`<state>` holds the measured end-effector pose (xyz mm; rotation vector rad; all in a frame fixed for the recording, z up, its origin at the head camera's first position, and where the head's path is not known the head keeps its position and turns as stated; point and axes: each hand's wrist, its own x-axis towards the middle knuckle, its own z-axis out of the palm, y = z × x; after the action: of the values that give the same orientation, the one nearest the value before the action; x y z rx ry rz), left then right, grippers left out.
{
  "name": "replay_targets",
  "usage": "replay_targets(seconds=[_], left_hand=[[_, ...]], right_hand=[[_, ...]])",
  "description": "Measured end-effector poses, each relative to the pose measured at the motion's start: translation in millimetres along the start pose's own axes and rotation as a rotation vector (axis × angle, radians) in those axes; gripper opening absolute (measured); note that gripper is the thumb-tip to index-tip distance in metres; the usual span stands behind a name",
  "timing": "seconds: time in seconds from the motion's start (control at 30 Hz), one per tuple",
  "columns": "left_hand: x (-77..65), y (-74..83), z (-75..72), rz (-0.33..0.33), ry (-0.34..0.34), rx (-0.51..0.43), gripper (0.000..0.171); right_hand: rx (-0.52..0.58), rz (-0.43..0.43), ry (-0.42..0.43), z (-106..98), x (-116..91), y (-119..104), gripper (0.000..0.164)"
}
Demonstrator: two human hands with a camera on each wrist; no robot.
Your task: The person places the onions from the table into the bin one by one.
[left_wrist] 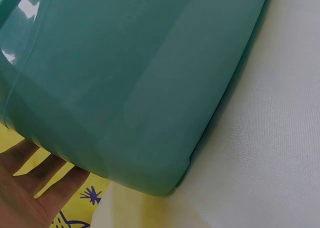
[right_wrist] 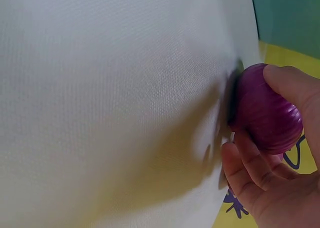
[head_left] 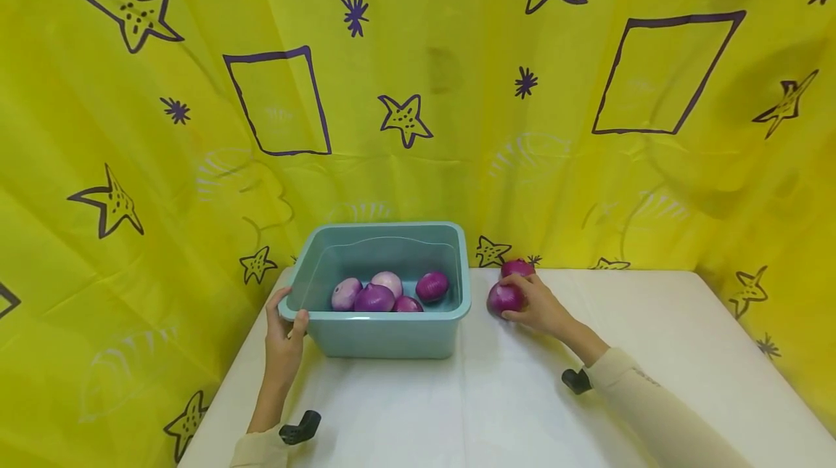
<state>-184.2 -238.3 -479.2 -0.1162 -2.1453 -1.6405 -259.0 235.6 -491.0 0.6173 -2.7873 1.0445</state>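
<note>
A teal plastic bin stands on the table with several purple and pale onions inside. My left hand grips its front left corner by the rim, thumb at the front and fingers along the side. In the left wrist view the fingers lie against the bin wall. To the right of the bin, my right hand holds a red onion between thumb and fingers, low over the cloth. Right behind it sits another red onion, partly hidden by the hand.
White cloth covers the table. A yellow curtain with stars and squares hangs close along the table's back edge and both sides. Each sleeve has a small black device at the wrist.
</note>
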Motion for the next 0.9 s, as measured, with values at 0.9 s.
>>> replay_targets(seconds=[0.9], left_hand=[[-0.8,1.4,0.2,-0.001,-0.002,0.009,0.054]], right_hand=[[0.023,-0.098,-0.062,-23,-4,-7,0.059]])
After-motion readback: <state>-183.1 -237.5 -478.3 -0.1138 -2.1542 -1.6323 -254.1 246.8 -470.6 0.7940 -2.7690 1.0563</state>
